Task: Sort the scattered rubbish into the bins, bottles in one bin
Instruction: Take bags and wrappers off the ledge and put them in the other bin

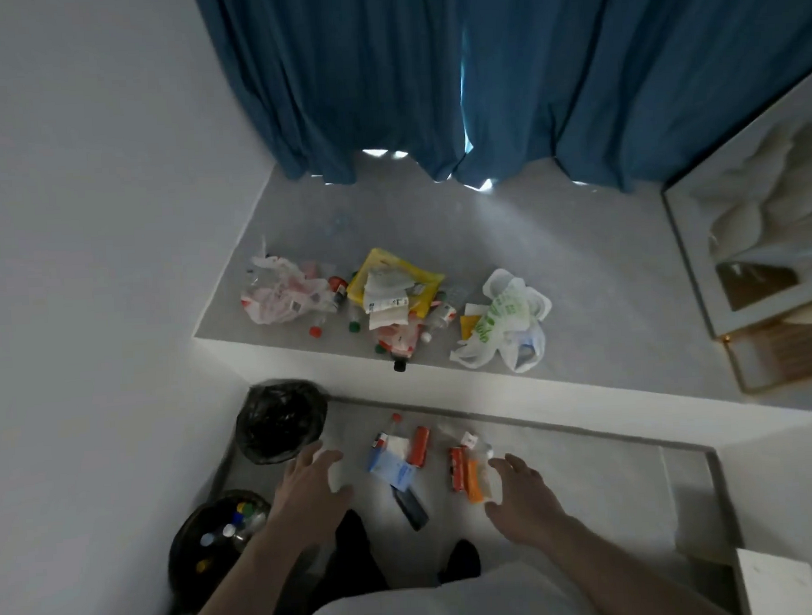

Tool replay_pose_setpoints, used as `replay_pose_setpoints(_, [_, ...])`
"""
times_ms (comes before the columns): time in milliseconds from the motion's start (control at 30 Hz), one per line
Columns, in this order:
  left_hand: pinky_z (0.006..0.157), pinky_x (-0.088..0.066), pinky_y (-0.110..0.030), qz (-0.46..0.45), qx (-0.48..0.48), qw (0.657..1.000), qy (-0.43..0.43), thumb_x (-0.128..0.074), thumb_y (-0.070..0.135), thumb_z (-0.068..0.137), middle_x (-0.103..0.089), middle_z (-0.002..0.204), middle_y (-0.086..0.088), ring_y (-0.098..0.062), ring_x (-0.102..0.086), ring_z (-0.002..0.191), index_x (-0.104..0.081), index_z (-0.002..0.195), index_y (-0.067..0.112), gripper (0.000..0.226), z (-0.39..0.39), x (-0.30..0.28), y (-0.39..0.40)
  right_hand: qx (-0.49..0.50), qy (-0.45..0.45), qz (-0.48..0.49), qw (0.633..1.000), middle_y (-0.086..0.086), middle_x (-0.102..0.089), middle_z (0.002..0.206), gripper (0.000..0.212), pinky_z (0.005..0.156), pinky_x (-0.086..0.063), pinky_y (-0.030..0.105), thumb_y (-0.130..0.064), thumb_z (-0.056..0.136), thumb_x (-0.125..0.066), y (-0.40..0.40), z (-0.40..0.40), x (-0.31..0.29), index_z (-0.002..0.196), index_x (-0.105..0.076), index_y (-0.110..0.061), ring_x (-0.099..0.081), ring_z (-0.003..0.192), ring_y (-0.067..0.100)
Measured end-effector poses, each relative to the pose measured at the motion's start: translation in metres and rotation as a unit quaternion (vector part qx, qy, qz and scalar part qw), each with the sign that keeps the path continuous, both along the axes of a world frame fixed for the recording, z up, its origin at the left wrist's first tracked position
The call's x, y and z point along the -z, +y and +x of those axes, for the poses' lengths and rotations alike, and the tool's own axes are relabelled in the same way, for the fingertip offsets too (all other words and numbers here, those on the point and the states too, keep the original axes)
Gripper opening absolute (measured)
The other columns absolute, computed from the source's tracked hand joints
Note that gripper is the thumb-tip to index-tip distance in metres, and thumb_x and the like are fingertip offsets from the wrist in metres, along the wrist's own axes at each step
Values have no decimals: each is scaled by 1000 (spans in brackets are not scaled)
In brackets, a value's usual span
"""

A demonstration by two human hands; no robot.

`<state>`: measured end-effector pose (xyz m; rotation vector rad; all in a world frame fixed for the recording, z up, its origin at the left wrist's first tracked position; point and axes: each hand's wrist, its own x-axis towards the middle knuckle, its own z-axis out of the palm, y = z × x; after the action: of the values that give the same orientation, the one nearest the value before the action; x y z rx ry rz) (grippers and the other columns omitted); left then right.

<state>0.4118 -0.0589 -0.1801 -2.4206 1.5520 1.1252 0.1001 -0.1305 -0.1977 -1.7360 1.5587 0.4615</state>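
Black-lined round bin (282, 419) looks empty; its nearer twin (218, 535) holds capped plastic bottles (239, 523). Crumpled wrappers and orange packets (464, 469) lie on grey floor between the left hand (312, 484) and right hand (522, 494). Both hands' fingers are spread, holding nothing.

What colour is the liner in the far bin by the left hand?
Black: the far bin's liner is a glossy black bag, seen in the head view.

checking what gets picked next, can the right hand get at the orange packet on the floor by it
Probably yes. The right hand hovers open just right of the orange packet, with nothing between them; the packet lies on top against a red packet, uncovered.
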Motion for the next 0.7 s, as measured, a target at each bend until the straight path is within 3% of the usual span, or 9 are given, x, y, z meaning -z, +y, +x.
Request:
replay_pose_setpoints(267, [119, -27, -41, -45, 47, 998, -2, -58, 47, 93, -15, 164, 8, -23, -21, 149, -40, 149, 35, 60, -31, -29, -40, 47, -45, -65, 996, 0, -16, 166, 71, 118, -33, 40, -37, 94, -59, -36, -32, -25, 157, -26, -26, -25, 150, 25])
replay_pose_setpoints(500, [119, -29, -43, -57, 56, 997, 9, -58, 48, 90, -17, 164, 7, -25, -24, 147, -40, 149, 32, 64, -11, -33, -70, 62, -29, -71, 995, 1, -13, 167, 72, 118, -34, 39, -37, 94, -59, -51, -34, -28, 157, -26, -26, -23, 151, 26])
replay_pose_setpoints(700, [116, -32, -36, -54, 52, 997, 20, -59, 47, 94, -22, 160, 7, -22, -30, 144, -42, 147, 32, 58, 0, -21, -72, 53, -7, -63, 997, 0, -16, 166, 71, 115, -37, 37, -37, 94, -60, -62, -25, -21, 156, -27, -26, -30, 148, 25])
